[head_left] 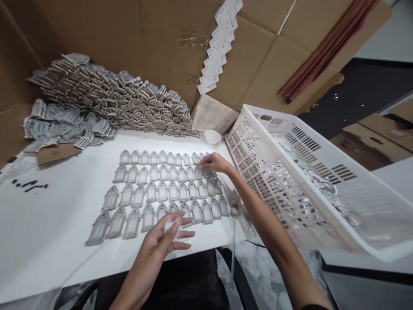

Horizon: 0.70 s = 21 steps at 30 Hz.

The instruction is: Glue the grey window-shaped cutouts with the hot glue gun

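Observation:
Several rows of small grey, arch-topped flat pieces (137, 196) with pale translucent centres lie on the white table (58, 241). My left hand (164, 239) hovers over the front row near the table's edge. Its thumb and index finger hold a small whitish translucent thing (170, 224), while the other fingers stretch out. Toward the right end of the back rows is my right hand (214, 162), fingertips pinched together and touching down at an arch-topped piece (198, 173). Whatever lies between those fingertips is too small to make out.
A large stacked pile of similar pieces (129, 101) leans against the cardboard wall (167, 38). A looser heap (61, 122) is at left. At right stands a white plastic crate (274, 172) with more pieces inside. A small white bowl (212, 137) sits behind the rows.

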### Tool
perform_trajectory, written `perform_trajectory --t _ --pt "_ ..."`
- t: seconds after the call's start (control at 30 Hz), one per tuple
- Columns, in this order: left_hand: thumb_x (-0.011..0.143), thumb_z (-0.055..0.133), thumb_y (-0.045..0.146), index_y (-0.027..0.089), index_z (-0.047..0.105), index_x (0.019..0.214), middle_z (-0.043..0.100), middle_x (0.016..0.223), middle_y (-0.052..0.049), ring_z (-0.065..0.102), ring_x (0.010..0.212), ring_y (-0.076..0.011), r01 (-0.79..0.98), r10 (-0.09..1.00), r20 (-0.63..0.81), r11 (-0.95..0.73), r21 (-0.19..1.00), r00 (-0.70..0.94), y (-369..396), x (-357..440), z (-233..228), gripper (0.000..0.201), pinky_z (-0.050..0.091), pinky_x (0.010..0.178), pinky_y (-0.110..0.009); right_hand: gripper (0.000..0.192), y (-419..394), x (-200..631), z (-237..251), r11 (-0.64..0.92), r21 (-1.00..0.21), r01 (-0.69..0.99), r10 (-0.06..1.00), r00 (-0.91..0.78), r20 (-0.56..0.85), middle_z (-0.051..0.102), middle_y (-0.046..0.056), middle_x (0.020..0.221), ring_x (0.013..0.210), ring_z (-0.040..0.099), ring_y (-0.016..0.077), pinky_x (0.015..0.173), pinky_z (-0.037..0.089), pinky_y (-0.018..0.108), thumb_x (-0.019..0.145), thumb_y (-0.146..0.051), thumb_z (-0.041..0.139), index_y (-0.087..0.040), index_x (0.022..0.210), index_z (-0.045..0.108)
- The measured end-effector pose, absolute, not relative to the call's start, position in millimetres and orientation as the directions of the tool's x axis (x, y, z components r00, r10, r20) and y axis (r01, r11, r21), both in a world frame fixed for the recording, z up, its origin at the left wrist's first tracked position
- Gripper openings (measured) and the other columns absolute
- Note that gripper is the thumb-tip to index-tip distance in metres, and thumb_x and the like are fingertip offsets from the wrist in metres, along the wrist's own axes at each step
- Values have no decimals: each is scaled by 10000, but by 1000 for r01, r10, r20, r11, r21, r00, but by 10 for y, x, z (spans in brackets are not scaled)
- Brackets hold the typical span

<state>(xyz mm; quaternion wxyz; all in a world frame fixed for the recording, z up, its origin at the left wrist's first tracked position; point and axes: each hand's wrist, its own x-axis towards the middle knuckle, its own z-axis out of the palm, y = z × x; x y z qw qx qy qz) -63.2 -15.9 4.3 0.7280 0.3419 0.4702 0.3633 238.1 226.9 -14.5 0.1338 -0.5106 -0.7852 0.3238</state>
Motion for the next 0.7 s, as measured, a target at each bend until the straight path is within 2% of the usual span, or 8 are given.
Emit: perform_trajectory --t 0.43,0.57,0.7 --pt "949 751 618 257 705 1369 751 1432 -135 772 1198 -363 -203 854 -448 503 840 264 -179 -656 45 556 678 909 -408 230 2195 2270 -152 248 -635 732 899 -418 -132 764 40 1084 942 749 206 852 642 382 1039 -371 755 -147 1087 746" --pt "973 723 618 266 685 1389 750 1438 -125 772 1209 -348 -189 864 -431 484 855 262 -156 -670 48 546 674 924 -394 233 2137 2231 31 254 -650 716 912 -401 -86 769 38 1019 887 741 189 838 626 373 1030 -380 762 -147 1043 747" --pt "977 728 602 241 686 1367 763 1413 -134 779 1198 -350 -172 885 -396 442 881 244 -61 -629 54 533 678 915 -394 261 1803 2076 378 287 -707 646 901 -433 -30 814 62 992 838 740 188 776 567 300 977 -409 794 -153 1029 810"
